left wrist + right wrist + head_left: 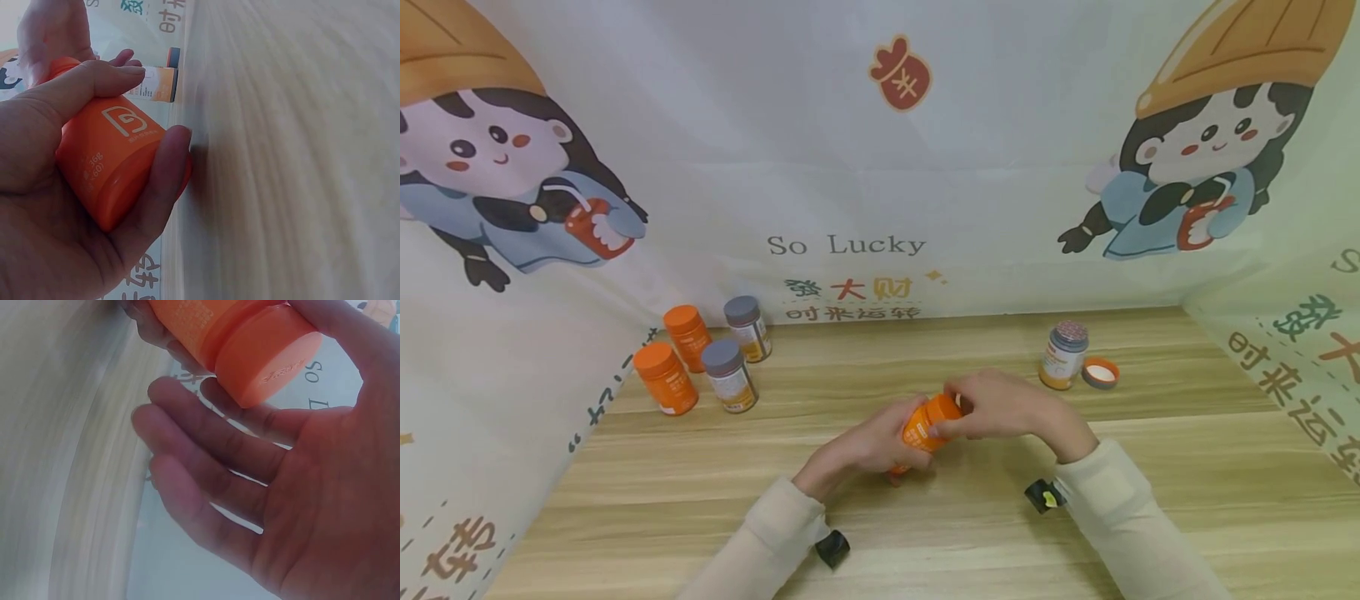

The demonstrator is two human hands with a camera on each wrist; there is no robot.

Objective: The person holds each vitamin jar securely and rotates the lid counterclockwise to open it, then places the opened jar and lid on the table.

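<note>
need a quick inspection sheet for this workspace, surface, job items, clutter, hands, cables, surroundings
surface: light wood-grain tabletop
job's things: orange cylindrical plastic bottle, capped, held tilted
clutter: two orange capped cylindrical bottles and two white-labelled, grey-capped bottles stand left; uncapped white-labelled bottle stands right, round orange-and-grey cap beside it
grippers: left hand grips the bottle's body; right hand pinches its cap
cables: nothing seen
surroundings: white printed sheeting, cartoon figures, "So Lucky" lettering

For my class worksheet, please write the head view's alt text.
A person's left hand grips a tilted orange plastic bottle; the right hand pinches its round orange lid. Two orange bottles and two grey-lidded bottles stand left; right, an uncapped grey bottle stands beside an upturned grey lid.
</note>
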